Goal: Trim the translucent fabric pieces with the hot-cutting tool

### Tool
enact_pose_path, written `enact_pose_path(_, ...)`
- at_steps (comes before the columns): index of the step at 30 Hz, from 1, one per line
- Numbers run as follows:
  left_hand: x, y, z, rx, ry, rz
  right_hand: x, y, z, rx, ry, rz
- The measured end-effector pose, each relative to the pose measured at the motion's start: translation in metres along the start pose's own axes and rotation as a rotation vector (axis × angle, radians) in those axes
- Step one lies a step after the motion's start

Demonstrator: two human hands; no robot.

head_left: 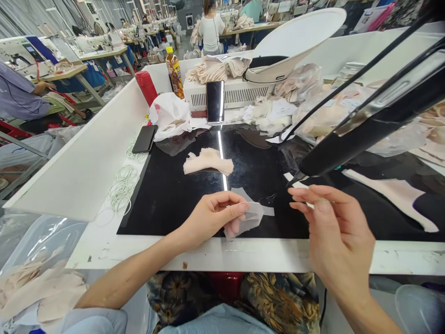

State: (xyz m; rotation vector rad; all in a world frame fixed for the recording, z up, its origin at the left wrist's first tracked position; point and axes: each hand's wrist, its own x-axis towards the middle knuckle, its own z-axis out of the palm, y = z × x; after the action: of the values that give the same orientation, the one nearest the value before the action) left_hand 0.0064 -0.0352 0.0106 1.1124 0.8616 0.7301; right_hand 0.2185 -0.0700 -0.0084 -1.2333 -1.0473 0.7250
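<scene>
My left hand point(219, 215) is closed in a pinch on a thin translucent sheet point(253, 217) near the front edge of the black work surface point(163, 204). Part of a similar pale piece point(268, 211) shows behind it. To the right, my right hand point(333, 232) hovers with its fingers loosely bent and apart, and I see nothing held in it. Just beyond its fingertips is the pointed tip of a thick black arm point(368, 116), with a white strip point(294, 180) beside it. A stack of beige fabric pieces point(208, 161) lies farther back.
At the right lies a curved beige fabric piece point(392, 195). Pale green rings point(121, 190) and a dark phone point(144, 139) are at the left. A white vented box point(232, 95), a bottle point(174, 74) and plastic bags point(170, 116) stand behind. Other people sit farther off.
</scene>
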Motion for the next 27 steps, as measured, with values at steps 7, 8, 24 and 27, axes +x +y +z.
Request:
enact_pose_path(7, 0.001, 0.002, -0.001, 0.047, 0.006, 0.005, -0.008, 0.018, 0.007, -0.144, -0.555, -0.004)
enact_pose_path(8, 0.001, 0.002, -0.001, 0.047, 0.020, 0.002, -0.008, 0.019, 0.009, -0.135, -0.555, -0.006)
enact_pose_path(24, 0.015, -0.008, -0.014, 0.309, 0.216, 0.090, 0.027, 0.014, 0.020, -0.569, -0.628, -0.229)
enact_pose_path(27, 0.015, -0.007, -0.015, 0.586, 0.281, 0.171, 0.031, 0.018, 0.021, -0.643, -0.663, -0.280)
